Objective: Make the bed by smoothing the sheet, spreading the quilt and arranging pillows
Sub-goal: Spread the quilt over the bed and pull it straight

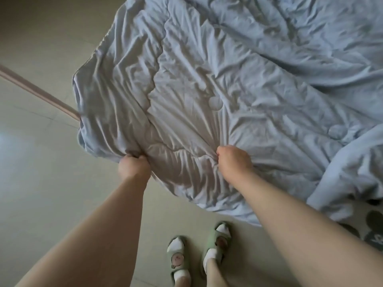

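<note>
A pale blue quilt [238,79] lies crumpled over the bed and fills most of the view, its near edge hanging toward the floor. My left hand [134,165] is closed on a bunch of quilt fabric at the near left corner. My right hand [234,159] grips a fold of the same quilt a little to the right, knuckles up. Creases fan out from both grips. The sheet and pillows are hidden or out of view.
Beige tiled floor [41,183] spreads to the left and below. A pinkish strip [37,91] runs diagonally across the floor to the bed's corner. My feet in green slippers [199,247] stand near the bed edge. A dark patterned mat [373,228] shows at the lower right.
</note>
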The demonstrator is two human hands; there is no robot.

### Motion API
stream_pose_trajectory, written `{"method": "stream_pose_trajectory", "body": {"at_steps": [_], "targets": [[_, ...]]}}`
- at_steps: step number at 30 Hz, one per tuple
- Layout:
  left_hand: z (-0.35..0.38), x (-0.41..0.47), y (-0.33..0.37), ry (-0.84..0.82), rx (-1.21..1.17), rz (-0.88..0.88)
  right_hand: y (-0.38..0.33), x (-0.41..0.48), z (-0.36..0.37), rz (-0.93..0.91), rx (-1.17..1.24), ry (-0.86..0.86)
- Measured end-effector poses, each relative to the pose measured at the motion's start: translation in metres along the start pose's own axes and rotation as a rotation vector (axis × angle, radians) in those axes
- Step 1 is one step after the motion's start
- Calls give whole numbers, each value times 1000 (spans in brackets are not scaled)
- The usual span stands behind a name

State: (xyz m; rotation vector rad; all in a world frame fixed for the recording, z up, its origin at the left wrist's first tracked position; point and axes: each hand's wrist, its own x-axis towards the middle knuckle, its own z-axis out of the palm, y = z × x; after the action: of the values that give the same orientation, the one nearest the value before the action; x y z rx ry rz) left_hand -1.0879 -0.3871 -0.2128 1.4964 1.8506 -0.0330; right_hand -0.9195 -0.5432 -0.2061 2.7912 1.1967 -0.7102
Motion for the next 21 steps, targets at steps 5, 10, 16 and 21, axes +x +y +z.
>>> {"method": "stream_pose_trajectory", "body": {"at_steps": [5, 10, 16, 21], "targets": [[-51, 18, -27, 144, 134, -57, -33, -18, 5, -54, 224, -68], [-57, 56, -63, 45, 49, -88, -46, -36, 11, -90, 371, -31], [-11, -48, -18, -75, 278, 223, 36, -51, -16, -6, 180, 94], [60, -133, 1, -255, 369, 502, 162, -88, -34, 164, -140, 60]]}}
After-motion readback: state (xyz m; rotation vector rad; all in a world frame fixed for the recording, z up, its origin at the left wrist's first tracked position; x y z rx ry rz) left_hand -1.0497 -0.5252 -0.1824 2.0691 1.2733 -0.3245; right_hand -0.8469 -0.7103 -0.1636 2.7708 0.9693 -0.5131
